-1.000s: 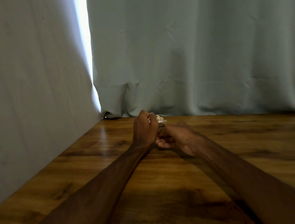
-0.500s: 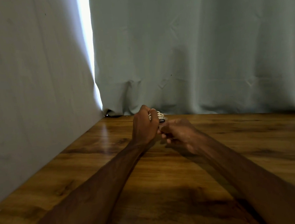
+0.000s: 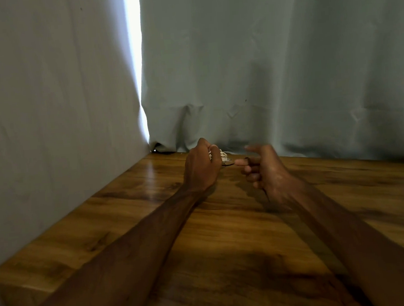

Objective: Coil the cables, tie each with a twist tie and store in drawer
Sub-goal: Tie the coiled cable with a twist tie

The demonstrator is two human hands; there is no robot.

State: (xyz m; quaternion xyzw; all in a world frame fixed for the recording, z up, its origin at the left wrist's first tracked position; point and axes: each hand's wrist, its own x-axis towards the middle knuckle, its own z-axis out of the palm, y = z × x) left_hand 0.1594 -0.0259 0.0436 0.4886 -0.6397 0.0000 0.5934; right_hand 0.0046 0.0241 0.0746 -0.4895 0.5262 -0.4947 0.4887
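Observation:
My left hand (image 3: 202, 169) grips a small coil of white cable (image 3: 223, 156) just above the wooden table (image 3: 226, 235), near its far edge. A short dark twist tie end (image 3: 228, 164) sticks out of the coil to the right. My right hand (image 3: 264, 172) is a little to the right of the coil and apart from it. Its thumb points at the tie end, its index finger is raised and blurred, and its other fingers curl loosely. A thin dark mark crosses the thumb; what it is I cannot make out. No drawer is in view.
Grey-green curtains (image 3: 273, 62) hang along the table's far edge and left side, with a bright gap (image 3: 137, 61) between them. Both my forearms stretch across the tabletop.
My right hand has let go at the coil and moved right, its fingers opening. My left hand still grips the coil in about the same place.

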